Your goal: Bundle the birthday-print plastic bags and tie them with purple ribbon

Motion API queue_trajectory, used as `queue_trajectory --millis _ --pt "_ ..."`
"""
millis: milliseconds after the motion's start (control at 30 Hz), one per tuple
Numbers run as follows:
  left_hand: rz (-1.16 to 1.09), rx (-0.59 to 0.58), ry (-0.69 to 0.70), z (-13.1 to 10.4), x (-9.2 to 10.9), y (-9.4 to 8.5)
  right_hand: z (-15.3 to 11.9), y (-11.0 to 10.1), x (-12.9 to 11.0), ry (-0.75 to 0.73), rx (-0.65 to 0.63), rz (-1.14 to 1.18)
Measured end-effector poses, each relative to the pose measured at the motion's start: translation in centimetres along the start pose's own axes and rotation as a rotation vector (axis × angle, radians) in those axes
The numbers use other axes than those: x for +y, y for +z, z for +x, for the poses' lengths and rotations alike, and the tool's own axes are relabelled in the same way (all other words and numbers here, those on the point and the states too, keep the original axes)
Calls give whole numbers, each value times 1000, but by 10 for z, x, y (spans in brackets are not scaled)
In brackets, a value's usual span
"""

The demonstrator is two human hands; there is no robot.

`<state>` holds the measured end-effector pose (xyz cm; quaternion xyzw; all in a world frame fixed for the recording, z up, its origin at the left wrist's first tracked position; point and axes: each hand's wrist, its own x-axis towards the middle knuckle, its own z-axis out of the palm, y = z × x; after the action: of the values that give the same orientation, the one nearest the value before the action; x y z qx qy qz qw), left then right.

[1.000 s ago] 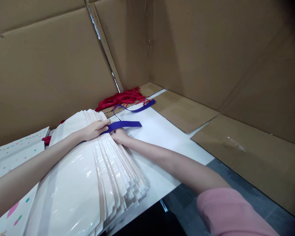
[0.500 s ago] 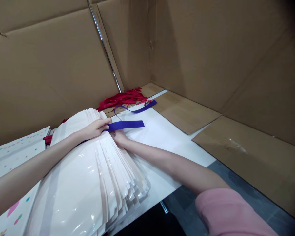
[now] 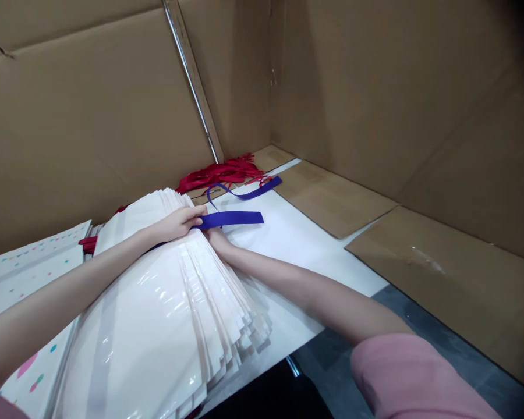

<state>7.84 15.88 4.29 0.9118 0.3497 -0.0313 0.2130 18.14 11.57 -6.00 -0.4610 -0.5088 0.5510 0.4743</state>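
A thick stack of white glossy sheets or flat bags (image 3: 144,314) lies fanned out, with a blue ribbon (image 3: 240,218) around its narrowed far part. On top of the stack, my left hand (image 3: 179,224) is closed, pinching the ribbon between thumb and fingers. One flat ribbon end sticks out to the right of it; another length curls farther back. My right hand (image 3: 217,240) is closed at the stack's right side, just beneath the ribbon and seemingly gripping it. Its fingers are partly hidden by the ribbon and the sheets.
Dotted white bags or sheets (image 3: 30,267) lie at the left, with a red ribbon (image 3: 88,244) beside them. A heap of red ribbons (image 3: 222,171) sits at the back. Tall cardboard walls (image 3: 91,116) enclose the white work surface (image 3: 297,250). Flat cardboard (image 3: 441,279) covers the right side.
The view has shifted slightly, so the stack and hands appear a little farther right. Both hands keep their places at the ribbon, and the stack stays bunched.
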Motion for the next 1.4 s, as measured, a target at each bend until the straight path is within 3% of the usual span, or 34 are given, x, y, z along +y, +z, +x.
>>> queue_trajectory --millis 133,300,733,867,1100,1167,1233,1333,1400 --pt "-30 -4 4 0 -3 3 -5 -12 -4 13 -63 35" --pt "-101 90 10 -2 -7 3 -10 -20 -10 99 -90 84" --pt "-446 279 9 -4 -13 -3 -15 -12 -24 227 -138 -60" --pt "-562 405 -8 -4 -13 -6 -17 -9 -20 238 -144 -43" --pt "-524 631 -39 -4 -21 -21 -23 -10 -25 296 -212 66" --pt "-502 601 -79 -2 -23 -22 -24 -10 -25 306 -229 83" --pt "-471 492 -114 0 -21 -19 -23 -11 -24 312 -226 86" --pt "-404 313 -91 4 -14 -11 -23 -11 -23 306 -206 75" --pt "-357 276 -66 7 -11 -5 -24 -10 -23 293 -206 66"
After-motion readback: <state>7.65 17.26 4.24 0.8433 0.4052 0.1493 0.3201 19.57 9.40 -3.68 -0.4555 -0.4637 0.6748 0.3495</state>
